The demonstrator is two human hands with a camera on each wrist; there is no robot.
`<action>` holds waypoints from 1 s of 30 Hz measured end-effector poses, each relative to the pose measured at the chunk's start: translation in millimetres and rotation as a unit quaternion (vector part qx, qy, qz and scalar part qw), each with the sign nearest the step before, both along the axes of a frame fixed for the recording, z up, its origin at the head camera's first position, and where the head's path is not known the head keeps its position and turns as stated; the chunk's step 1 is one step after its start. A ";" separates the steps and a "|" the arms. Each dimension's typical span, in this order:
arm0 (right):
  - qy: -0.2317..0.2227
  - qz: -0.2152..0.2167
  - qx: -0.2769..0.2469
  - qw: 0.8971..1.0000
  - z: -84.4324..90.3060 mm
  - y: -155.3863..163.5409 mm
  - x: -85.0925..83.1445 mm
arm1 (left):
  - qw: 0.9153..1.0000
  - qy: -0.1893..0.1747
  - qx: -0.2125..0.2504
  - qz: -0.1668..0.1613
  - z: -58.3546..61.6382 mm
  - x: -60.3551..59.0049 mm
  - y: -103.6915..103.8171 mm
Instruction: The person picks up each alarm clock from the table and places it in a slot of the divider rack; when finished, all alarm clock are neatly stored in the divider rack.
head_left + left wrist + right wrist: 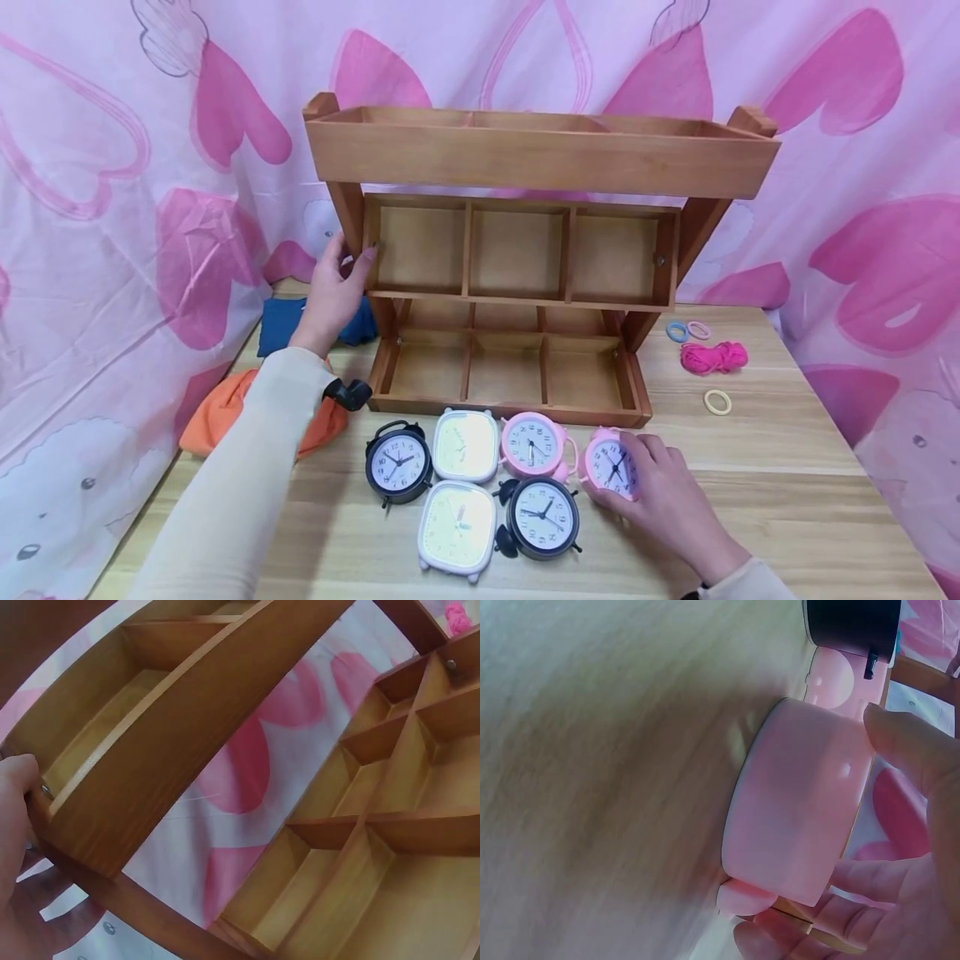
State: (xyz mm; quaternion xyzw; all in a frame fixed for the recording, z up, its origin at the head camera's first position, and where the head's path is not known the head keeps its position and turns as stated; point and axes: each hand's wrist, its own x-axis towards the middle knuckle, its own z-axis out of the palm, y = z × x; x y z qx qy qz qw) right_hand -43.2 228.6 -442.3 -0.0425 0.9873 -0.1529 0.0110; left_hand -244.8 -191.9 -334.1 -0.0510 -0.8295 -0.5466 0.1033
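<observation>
Pink round alarm clock (611, 465) stands at right end of clock group on wooden table (787, 467) | right hand (663, 492) grips it, fingers curled round its case | left hand (333, 287) rests with relaxed fingers on left upright of three-tier wooden organiser (525, 158).

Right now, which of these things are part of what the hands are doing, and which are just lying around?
In use:
- round pink alarm clock, gripped by the right hand
- three-tier wooden shelf rack, steadied by the left hand
- five other alarm clocks

Lying about:
- blue cloth
- orange cloth
- pink cord bundle
- small hair rings
</observation>
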 end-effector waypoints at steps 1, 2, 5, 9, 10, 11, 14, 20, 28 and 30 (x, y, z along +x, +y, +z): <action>0.004 0.001 0.002 1.000 -0.5 -0.1 0.0 | 1.000 0.009 0.005 -0.001 -1.6 -0.4 0.3; 0.005 0.000 0.003 1.000 -0.9 -0.2 0.0 | 1.000 0.016 0.009 -0.002 -3.2 -0.5 0.5; 0.010 -0.002 0.007 1.000 -2.0 -0.5 -0.2 | 0.999 0.034 0.016 -0.006 -6.6 -0.6 1.6; 0.020 -0.002 0.012 1.000 -3.8 -0.6 -1.1 | 0.999 0.040 0.012 -0.005 -9.2 0.4 2.6; 0.024 -0.002 0.012 1.000 -4.2 -0.6 -1.5 | 0.999 0.040 0.010 -0.004 -9.7 0.7 2.6; 0.027 -0.001 0.011 1.000 -4.6 -0.6 -2.0 | 0.999 0.039 0.008 -0.004 -10.0 0.7 2.5; 0.034 0.003 0.008 0.999 -4.8 -0.7 -3.0 | 0.999 0.041 0.007 -0.003 -10.3 0.6 3.0; 0.083 0.035 -0.021 0.996 15.0 5.9 3.0 | 0.999 0.033 0.001 -0.006 -9.6 0.6 3.5; 0.174 0.133 -0.018 0.976 66.2 21.9 -26.1 | 1.000 0.027 0.001 -0.006 -8.9 0.8 1.1; 0.159 0.150 -0.015 0.976 72.6 26.8 -39.3 | 1.000 0.027 -0.002 -0.007 -9.5 0.6 2.4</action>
